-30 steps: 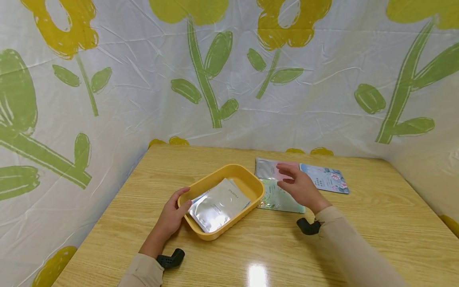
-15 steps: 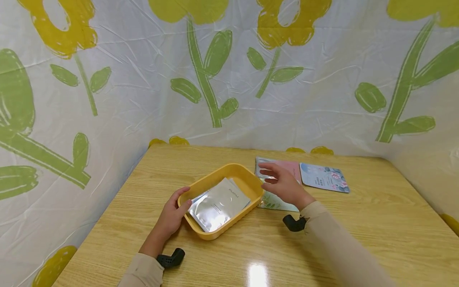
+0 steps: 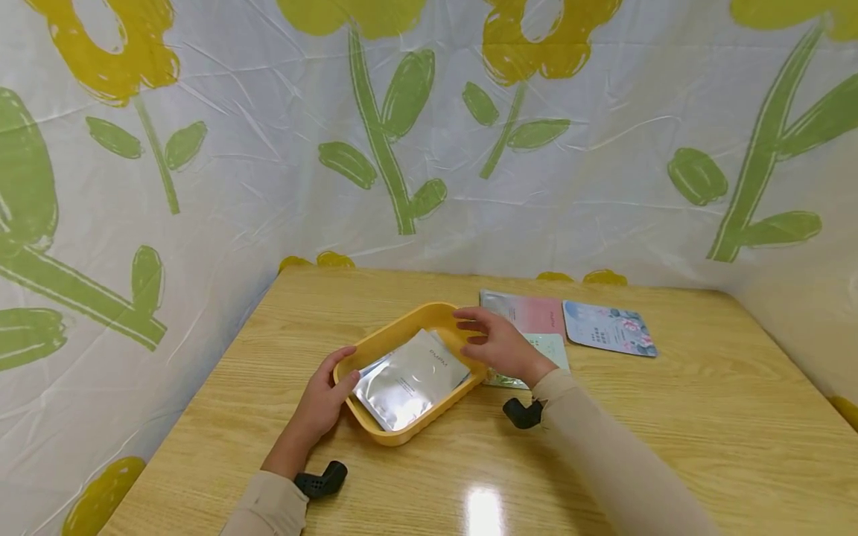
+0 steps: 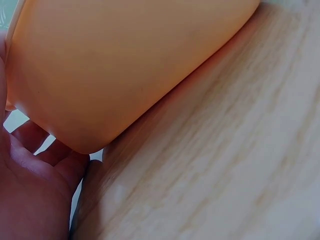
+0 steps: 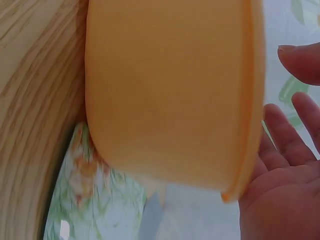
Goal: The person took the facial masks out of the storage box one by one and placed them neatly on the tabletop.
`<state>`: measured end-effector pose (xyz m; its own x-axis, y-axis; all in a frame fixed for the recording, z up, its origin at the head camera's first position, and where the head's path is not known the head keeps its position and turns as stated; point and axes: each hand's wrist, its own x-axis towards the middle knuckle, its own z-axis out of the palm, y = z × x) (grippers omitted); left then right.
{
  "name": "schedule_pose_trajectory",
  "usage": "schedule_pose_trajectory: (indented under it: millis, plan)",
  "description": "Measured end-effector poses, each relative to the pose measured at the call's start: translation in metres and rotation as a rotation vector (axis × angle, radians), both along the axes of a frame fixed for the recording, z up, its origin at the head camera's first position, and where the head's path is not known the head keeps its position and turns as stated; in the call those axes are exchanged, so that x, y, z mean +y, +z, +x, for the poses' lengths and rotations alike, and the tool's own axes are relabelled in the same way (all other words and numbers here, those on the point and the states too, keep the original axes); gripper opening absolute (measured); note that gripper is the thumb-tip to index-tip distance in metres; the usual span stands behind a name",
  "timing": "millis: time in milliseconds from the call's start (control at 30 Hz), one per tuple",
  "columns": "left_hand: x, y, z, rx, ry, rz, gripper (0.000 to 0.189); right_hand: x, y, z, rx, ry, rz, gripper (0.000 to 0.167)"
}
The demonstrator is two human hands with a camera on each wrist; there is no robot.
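Note:
A yellow plastic basket stands at a slant on the table, holding silver sheet mask packets, the top one printed with small dark letters. My left hand grips the basket's left end, thumb over the rim and fingers along the outside wall. In the left wrist view that hand wraps the corner from below. Over the basket's right end hovers my right hand, fingers loosely bent with nothing between them. The right wrist view shows this hand beside the rim, thumb apart from the fingers.
Right of the basket lie a green packet, partly behind my right forearm, a pink and silver packet and a blue floral packet. A wooden table carries everything. Flower-printed cloth hangs behind and at the sides.
My right hand has moved left, from above the flat packets to the basket's right end, uncovering the pink packet. The left hand keeps its grip and the basket stays put.

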<state>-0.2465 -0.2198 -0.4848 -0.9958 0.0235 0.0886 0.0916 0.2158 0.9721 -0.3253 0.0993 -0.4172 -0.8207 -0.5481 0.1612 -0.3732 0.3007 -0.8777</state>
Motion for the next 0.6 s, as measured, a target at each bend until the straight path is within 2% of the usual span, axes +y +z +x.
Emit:
schedule_pose_trajectory:
  millis: [233, 600]
  plan:
    - [-0.001, -0.001, -0.001, 0.012, -0.002, 0.011, 0.046, -0.017, 0.003, -0.004, -0.011, 0.006, 0.084, 0.056]
    - [-0.001, -0.003, -0.001, 0.025, -0.001, 0.014, 0.047, -0.034, 0.007, -0.014, -0.029, 0.074, 0.106, 0.056]
